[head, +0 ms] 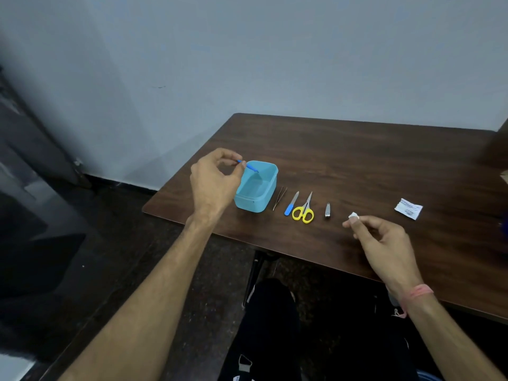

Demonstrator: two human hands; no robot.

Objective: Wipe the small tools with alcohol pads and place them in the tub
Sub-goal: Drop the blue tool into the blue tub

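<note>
Left hand point(213, 180) pinches blue tool point(248, 166) over tub point(257, 200); right hand point(382, 240) pinches pad point(353, 215). We should lower before release.

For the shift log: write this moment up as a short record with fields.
left hand: pinches a small blue tool over the tub
right hand: pinches a white pad above the table
tub: blue, open, no other tool seen inside
on table, from the tub rightward: tweezers, nail file, scissors, clipper
wrapper: torn, farther right
left to wipe: apparently the four tools on the table
</note>
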